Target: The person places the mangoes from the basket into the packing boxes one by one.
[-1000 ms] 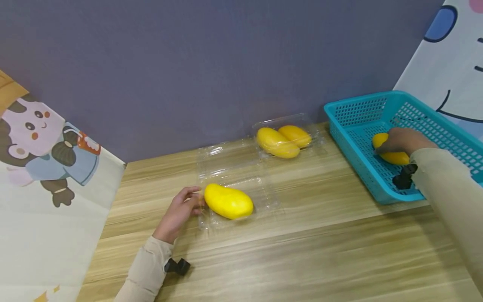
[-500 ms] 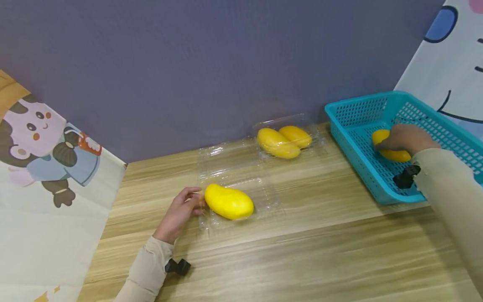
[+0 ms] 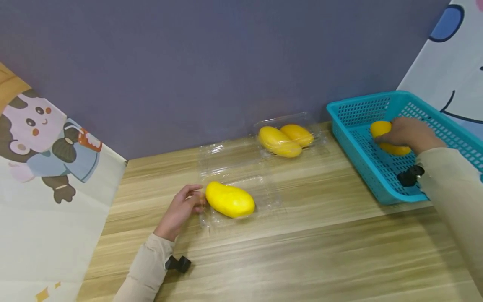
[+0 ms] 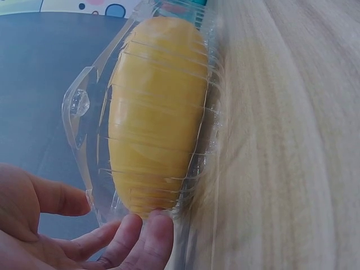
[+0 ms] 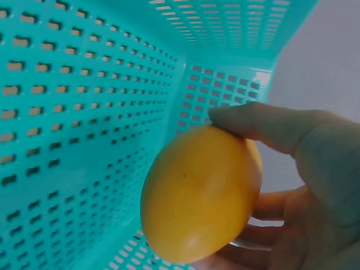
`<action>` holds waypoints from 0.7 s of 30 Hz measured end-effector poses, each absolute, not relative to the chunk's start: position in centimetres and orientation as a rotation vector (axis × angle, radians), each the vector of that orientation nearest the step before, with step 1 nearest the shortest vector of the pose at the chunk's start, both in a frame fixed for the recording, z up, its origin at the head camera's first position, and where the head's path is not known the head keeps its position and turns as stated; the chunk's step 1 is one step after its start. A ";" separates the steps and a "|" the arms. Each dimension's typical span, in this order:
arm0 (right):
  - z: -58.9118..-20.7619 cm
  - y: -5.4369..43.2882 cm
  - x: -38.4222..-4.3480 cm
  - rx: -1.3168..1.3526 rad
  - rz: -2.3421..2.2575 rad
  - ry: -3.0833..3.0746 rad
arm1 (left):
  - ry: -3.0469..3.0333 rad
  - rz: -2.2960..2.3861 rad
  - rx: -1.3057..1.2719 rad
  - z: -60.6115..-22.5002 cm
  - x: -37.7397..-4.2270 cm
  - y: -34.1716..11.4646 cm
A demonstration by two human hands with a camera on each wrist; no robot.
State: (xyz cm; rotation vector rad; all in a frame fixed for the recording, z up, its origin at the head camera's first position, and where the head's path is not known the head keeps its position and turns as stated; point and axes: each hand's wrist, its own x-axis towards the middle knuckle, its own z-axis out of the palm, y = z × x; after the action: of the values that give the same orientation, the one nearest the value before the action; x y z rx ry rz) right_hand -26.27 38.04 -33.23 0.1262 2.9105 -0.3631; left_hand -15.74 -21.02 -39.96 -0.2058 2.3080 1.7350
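Note:
Inside the blue basket (image 3: 354, 155), my right hand (image 3: 409, 132) grips a yellow mango (image 3: 381, 128). The right wrist view shows this mango (image 5: 199, 194) between the thumb above and the fingers curled beneath it. My left hand (image 3: 181, 209) rests its fingertips at the left end of an opened clear plastic clamshell box (image 3: 260, 184), fingers loosely bent. One mango (image 3: 230, 202) lies in the box's near half. In the left wrist view that mango (image 4: 160, 112) shows through the ribbed plastic, with the fingertips right at the box's end wall.
A second clear box (image 3: 320, 140) with two mangoes (image 3: 279, 142) stands against the grey back wall (image 3: 226, 75), just beyond the opened lid. The basket stands on the wooden table (image 3: 294, 260) at the right. Cartoon-printed panels (image 3: 49, 138) flank both sides.
My right hand has raised and tilted its mango slightly within the basket. My left hand and the box in front of it stay put; the head view shifts a little.

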 end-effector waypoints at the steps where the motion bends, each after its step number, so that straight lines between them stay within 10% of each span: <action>1: -33.1 38.0 -26.3 0.128 -0.361 2.912 | 2.305 1.735 -0.206 -40.0 -15.8 -21.0; 21: -29.2 34.6 -25.0 -0.051 -0.192 2.988 | 2.308 1.737 -0.227 -40.1 -15.9 -21.0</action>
State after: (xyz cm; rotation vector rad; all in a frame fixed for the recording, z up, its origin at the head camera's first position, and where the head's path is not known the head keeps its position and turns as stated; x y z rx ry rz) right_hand -24.98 34.57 -29.19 -0.0511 2.9878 -0.1923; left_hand -15.95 -20.99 -40.15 -0.2266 2.3079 1.7373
